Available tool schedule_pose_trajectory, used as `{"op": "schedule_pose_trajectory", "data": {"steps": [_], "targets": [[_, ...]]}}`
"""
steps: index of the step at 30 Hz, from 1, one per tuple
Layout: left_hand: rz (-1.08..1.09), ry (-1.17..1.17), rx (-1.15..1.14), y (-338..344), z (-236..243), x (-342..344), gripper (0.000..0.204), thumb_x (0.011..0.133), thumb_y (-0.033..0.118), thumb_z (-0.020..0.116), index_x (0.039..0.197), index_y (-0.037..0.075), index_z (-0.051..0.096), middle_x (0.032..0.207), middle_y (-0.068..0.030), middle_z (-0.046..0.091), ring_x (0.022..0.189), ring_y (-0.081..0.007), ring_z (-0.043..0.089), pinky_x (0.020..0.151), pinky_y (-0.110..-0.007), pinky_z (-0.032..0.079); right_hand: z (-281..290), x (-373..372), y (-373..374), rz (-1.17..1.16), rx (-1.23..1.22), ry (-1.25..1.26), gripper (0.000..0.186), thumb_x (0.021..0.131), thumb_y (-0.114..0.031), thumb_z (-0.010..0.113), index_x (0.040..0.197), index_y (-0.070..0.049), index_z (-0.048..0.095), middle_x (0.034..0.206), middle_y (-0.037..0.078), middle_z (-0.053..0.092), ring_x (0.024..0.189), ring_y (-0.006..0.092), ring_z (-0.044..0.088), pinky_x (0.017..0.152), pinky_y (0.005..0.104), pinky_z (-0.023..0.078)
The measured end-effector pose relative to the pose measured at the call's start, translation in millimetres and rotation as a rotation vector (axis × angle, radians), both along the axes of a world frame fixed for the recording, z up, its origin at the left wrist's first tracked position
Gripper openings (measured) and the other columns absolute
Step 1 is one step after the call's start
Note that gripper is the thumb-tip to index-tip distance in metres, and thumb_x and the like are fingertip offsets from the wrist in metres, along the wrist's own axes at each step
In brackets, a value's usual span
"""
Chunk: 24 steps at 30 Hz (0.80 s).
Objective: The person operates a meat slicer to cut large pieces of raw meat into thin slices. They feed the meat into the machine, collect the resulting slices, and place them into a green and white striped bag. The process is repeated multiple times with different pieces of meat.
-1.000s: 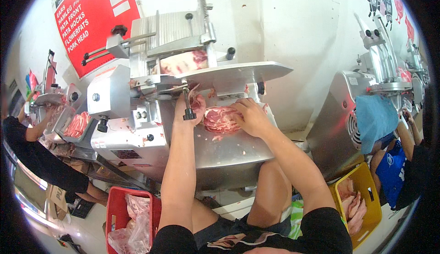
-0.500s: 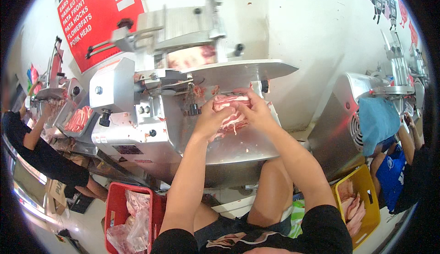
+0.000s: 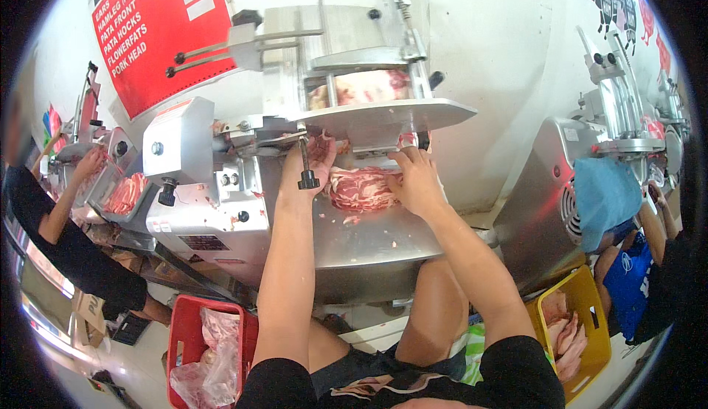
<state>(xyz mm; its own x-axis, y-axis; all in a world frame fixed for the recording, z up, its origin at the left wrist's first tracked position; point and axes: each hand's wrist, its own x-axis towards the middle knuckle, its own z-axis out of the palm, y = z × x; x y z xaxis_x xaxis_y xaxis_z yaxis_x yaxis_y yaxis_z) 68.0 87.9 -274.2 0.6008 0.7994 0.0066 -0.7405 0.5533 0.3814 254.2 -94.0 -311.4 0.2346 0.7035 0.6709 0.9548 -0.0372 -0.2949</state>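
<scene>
A stack of raw, red-and-white striped meat slices (image 3: 361, 190) lies on the metal tray of a meat slicer (image 3: 361, 241). My left hand (image 3: 321, 155) is at the stack's left, palm turned inward and fingers raised under the slicer's plate, partly behind a black-knobbed rod. On the other side, my right hand (image 3: 421, 180) has its thumb and fingers apart against the stack's right edge. Neither hand grips the slices. Above the plate, a block of meat (image 3: 369, 87) sits in the slicer's carriage (image 3: 354, 33).
A red crate (image 3: 177, 350) with bagged meat stands low at the left, a yellow crate (image 3: 594, 350) with meat pieces at the right. Other slicers (image 3: 549, 188) flank mine. A person in black (image 3: 74, 243) works at the left; another in blue (image 3: 627, 276) is at the right.
My hands have moved apart from around the slices, which now rest lower and flatter on the tray. The carriage with its meat block has shifted right.
</scene>
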Motion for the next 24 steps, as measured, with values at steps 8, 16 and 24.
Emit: {"op": "schedule_pose_trajectory", "data": {"steps": [8, 16, 24], "targets": [[-0.055, 0.075, -0.065, -12, -1, -2, 0.016, 0.097, 0.01, 0.053, 0.104, 0.0, 0.063, 0.088, -0.0108, 0.063, 0.074, -0.0201, 0.059, 0.073, -0.027, 0.059, -3, 3, -1, 0.012, -0.029, 0.026, 0.043, 0.08, -0.015, 0.074, 0.121, -0.007, 0.063, 0.123, 0.014, 0.059, 0.118, 0.035, 0.053, 0.096, 0.0482, 0.044], [-0.017, 0.148, 0.219, -5, -34, -25, 0.027, 0.097, 0.017, 0.06, 0.121, 0.006, 0.065, 0.098, -0.0094, 0.068, 0.082, -0.0196, 0.066, 0.062, -0.028, 0.056, 3, 4, 3, 0.135, 0.091, 0.104, 0.042, 0.085, -0.017, 0.074, 0.122, -0.004, 0.061, 0.118, 0.017, 0.062, 0.115, 0.0347, 0.057, 0.098, 0.0461, 0.046], [-0.032, 0.763, 1.014, -90, 3, 11, 0.046, 0.084, 0.017, 0.079, 0.123, 0.001, 0.063, 0.112, -0.0129, 0.069, 0.107, -0.0228, 0.067, 0.094, -0.035, 0.052, 27, -17, -5, 0.572, 0.129, 0.888, 0.042, 0.09, -0.019, 0.073, 0.126, -0.001, 0.06, 0.117, 0.017, 0.069, 0.098, 0.0287, 0.07, 0.084, 0.0369, 0.054]]}}
